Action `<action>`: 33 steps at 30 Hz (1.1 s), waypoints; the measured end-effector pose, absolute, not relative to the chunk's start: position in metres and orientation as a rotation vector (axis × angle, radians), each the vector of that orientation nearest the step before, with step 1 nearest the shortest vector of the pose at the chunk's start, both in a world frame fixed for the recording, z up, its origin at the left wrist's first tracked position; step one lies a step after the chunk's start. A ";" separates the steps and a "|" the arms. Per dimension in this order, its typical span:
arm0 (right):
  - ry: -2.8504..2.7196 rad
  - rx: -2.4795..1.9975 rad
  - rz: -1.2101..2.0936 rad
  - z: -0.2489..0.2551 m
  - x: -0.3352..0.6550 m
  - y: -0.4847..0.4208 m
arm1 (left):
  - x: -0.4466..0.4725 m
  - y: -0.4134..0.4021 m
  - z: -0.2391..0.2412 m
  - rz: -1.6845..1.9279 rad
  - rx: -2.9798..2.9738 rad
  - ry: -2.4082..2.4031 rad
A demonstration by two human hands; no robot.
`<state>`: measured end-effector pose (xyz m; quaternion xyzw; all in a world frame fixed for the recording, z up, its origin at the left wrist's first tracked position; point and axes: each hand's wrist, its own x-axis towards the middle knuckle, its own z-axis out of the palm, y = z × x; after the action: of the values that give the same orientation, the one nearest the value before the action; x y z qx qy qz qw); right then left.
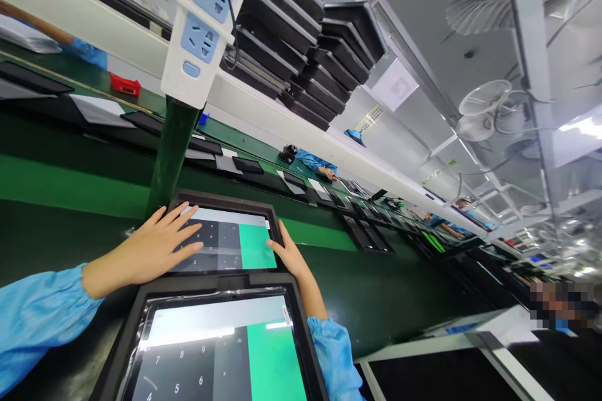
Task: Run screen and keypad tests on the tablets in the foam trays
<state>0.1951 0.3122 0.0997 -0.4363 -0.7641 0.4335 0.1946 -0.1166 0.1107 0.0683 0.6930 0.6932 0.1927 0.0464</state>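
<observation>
A tablet [224, 244] with a lit keypad screen and a green panel lies in a black tray [235, 202]. My left hand [150, 247] rests with spread fingers over the left side of this screen. At the tray's right edge is my right hand [289, 252], thumb on the screen's border and fingers along the outer side. Closer to me, a second tablet [230, 351] with the same keypad screen lies in another black tray [303, 326]; neither hand touches it. The right hand's lower fingers are partly hidden.
A green post [172, 156] and a white power strip [200, 31] stand just beyond the left hand. Stacked black trays [301, 44] sit on the shelf above. Dark panels and white sheets line the far belt, where a co-worker's hand [328, 173] shows. A white frame [423, 351] stands at right.
</observation>
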 end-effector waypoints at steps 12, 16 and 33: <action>-2.134 -1.181 1.257 0.100 0.197 0.312 | -0.116 0.106 0.045 1.003 1.941 2.296; -2.128 -1.185 1.259 0.100 0.193 0.314 | -0.117 0.102 0.040 1.176 1.934 2.249; -2.004 -1.249 1.352 0.108 0.178 0.311 | -0.125 0.093 0.050 1.362 1.937 2.017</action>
<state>0.1784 0.3108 0.1077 -0.4488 -0.7202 0.4861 0.2089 -0.1251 0.0931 0.0505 0.6225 0.6485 0.4379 0.0155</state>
